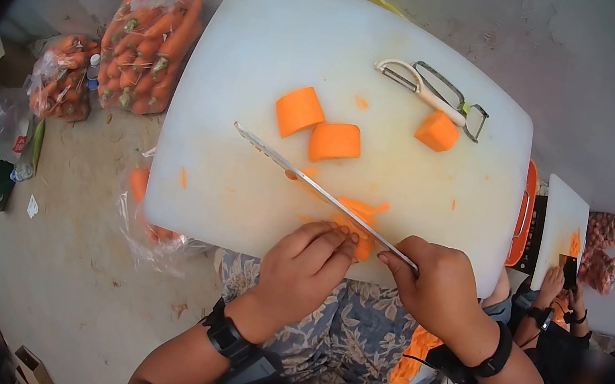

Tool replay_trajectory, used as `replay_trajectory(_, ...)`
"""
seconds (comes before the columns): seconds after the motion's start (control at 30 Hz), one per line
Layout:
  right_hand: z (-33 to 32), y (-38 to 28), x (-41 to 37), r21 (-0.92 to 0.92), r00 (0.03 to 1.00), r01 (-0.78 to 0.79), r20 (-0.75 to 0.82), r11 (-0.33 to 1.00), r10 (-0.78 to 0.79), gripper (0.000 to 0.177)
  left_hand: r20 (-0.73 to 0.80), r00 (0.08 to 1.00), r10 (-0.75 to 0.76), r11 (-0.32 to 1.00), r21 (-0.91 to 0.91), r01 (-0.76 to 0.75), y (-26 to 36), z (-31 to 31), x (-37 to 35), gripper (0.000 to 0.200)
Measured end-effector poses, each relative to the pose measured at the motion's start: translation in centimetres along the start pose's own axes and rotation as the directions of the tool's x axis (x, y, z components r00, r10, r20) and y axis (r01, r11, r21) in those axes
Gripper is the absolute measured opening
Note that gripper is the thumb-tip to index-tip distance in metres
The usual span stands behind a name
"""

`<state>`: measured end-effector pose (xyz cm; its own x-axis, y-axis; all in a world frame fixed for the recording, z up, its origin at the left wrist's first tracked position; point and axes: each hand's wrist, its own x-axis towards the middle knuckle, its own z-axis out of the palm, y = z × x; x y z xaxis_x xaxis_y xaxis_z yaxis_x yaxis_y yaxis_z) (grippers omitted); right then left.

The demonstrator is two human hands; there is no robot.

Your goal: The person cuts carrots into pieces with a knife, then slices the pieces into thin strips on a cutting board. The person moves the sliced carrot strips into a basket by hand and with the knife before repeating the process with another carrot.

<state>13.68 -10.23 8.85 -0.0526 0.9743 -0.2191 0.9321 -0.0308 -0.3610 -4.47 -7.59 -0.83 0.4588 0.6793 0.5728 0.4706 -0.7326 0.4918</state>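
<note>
My right hand [442, 288] grips the handle of a large knife [302, 177], its blade slanting up to the left over the white cutting board [231, 65]. Curled fingers of my left hand [303, 268] press carrot slices [359, 210] onto the board near its front edge, just beside the blade. Some of those slices are hidden by the knife and fingers. Beyond the blade lie two thick carrot chunks, a left one [299, 112] and a right one [336, 142]. A third chunk [438, 132] rests by a white-handled peeler [431, 97], with a dark-framed peeler [441, 86] touching it.
Plastic bags of carrots, a large one [148, 51] and a smaller one [64, 78], stand on the floor at left. Another carrot bag [155, 227] lies by the board's left corner. At right a co-worker [586, 377] cuts on another board [563, 210].
</note>
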Motion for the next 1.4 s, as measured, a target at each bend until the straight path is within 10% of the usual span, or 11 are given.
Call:
replay_trajectory(0.67,-1.7,-0.6,1.3,-0.064,0.988,-0.027,0.153,0.998,0.036,0.021,0.007,0.999,-0.039,0.998,-0.054,0.040,0.1,0.2,-0.1,0.023)
replay_trajectory(0.97,0.5,0.3,-0.8,0.018,0.995,0.078,-0.069,0.997,-0.077,0.015,-0.060,0.998,-0.027,0.997,-0.072,0.023,0.0,0.4,-0.2,0.020)
replay_trajectory(1.4,-3.1,0.4,-0.7,-0.082,0.984,-0.027,0.171,0.996,0.040,0.018,-0.026,0.999,-0.033,0.998,-0.063,0.032,-0.1,0.1,-0.2,0.021)
